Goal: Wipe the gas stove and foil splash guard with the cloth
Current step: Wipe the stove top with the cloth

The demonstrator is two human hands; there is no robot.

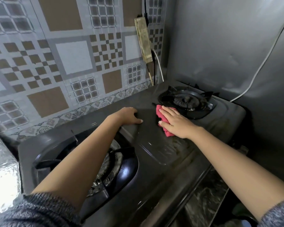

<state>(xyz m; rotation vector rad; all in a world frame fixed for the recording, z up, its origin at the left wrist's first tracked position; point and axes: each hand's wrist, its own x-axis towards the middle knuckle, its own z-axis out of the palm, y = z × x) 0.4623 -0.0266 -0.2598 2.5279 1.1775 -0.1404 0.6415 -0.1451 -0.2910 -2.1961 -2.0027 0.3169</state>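
The right hand (175, 123) lies flat, pressing the pink cloth (160, 112) on the middle of the gas stove (154, 145). The left hand (129, 116) hooks its fingers over the back edge. The cloth could catch on the burner grate (187, 99) at 2 o'clock and snag.
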